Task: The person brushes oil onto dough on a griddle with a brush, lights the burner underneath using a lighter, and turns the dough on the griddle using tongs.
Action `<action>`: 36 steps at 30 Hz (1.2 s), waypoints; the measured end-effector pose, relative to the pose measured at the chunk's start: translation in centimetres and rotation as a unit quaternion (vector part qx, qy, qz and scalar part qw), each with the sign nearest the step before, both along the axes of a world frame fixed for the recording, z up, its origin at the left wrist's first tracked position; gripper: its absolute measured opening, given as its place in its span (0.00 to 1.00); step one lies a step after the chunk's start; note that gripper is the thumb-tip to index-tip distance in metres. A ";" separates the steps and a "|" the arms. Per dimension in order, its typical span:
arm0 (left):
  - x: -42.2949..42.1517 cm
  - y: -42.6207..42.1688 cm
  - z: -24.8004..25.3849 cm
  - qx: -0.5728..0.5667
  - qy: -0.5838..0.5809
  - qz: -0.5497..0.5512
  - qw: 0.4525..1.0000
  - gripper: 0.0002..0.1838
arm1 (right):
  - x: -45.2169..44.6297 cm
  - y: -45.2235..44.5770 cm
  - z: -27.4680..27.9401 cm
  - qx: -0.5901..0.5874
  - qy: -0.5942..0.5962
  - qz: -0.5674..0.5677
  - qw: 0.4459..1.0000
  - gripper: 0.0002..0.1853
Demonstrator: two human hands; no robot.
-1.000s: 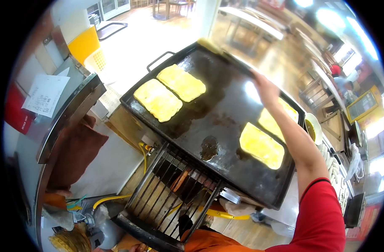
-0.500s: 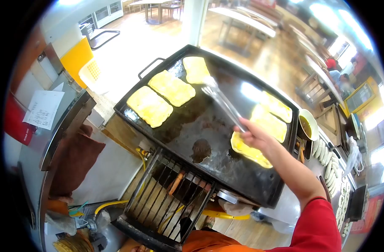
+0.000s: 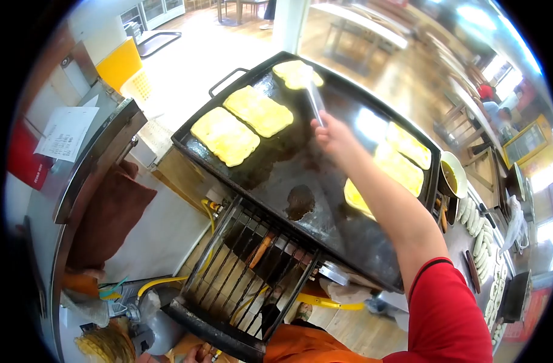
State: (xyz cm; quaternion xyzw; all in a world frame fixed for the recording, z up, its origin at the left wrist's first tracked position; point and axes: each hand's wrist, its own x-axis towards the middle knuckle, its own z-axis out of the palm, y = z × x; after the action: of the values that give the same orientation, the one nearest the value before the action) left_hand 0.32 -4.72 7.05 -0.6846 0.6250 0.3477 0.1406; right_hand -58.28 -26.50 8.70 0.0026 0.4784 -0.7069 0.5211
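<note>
My right hand (image 3: 334, 134) is closed around metal tongs (image 3: 314, 100) over the far part of a dark griddle (image 3: 349, 103). The tongs' tips touch a yellow flatbread (image 3: 291, 74) near the far corner. Two more flatbreads, one (image 3: 225, 136) nearer me and one (image 3: 258, 111) beside it, lie on the griddle's left. At the right are others, one (image 3: 409, 146) by the rim and one (image 3: 400, 170) partly behind my forearm. My left hand (image 3: 198, 354) shows only in part at the bottom edge, by the black rack; what it holds, if anything, is hidden.
A black barred rack (image 3: 246, 272) juts out in front of the griddle. To the right are a bowl of oil (image 3: 452, 175) and rows of pale dough pieces (image 3: 482, 248). A counter with a paper sheet (image 3: 66, 133) stands left. People sit in the right background.
My right hand with the tongs has moved toward the griddle's far corner. The flatbread at the tongs' tips now lies turned and nearer the far rim. The camera view has shifted slightly.
</note>
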 end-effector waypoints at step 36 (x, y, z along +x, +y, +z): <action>1.3 0.7 -1.5 -0.096 0.182 0.037 0.978 0.17 | 16.6 39.0 6.5 0.199 0.030 0.288 0.936 0.17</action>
State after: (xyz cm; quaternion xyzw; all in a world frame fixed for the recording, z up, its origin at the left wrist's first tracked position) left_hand 1.63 -4.00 5.58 -0.6428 0.6449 0.4097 -0.0552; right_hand -41.69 12.52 15.20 -0.0533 0.6050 -0.4168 0.6763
